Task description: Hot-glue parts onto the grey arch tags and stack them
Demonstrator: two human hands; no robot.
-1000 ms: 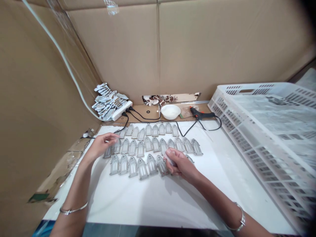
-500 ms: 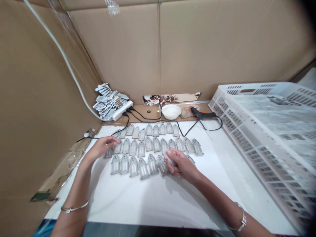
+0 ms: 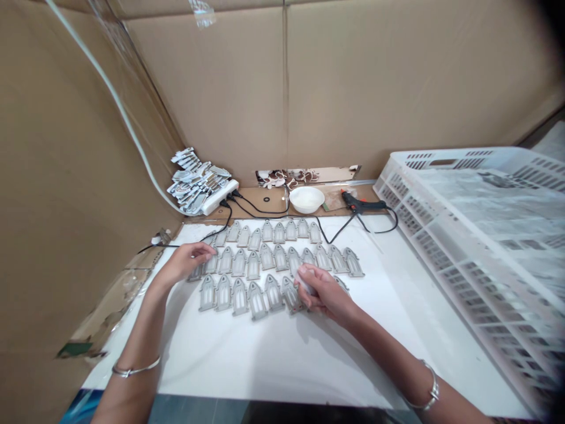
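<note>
Grey arched pieces (image 3: 257,301) lie in three uneven rows on the near side of the white bowl (image 3: 306,200), reaching out to its left and right. They look thin, light and stiff, probably fragile at the narrow rims, and smooth enough to slide; the long side edges seem the best place for a fingertip hold. To the left of the bowl and nearer, the left hand (image 3: 182,264) has thumb and fingers drawn together over the left end of the middle row; whether it grips a piece, I cannot tell. Nearer than the bowl and slightly to its right, the right hand (image 3: 325,294) curls around a pale item (image 3: 308,285), mostly hidden, above the front row's right part.
</note>
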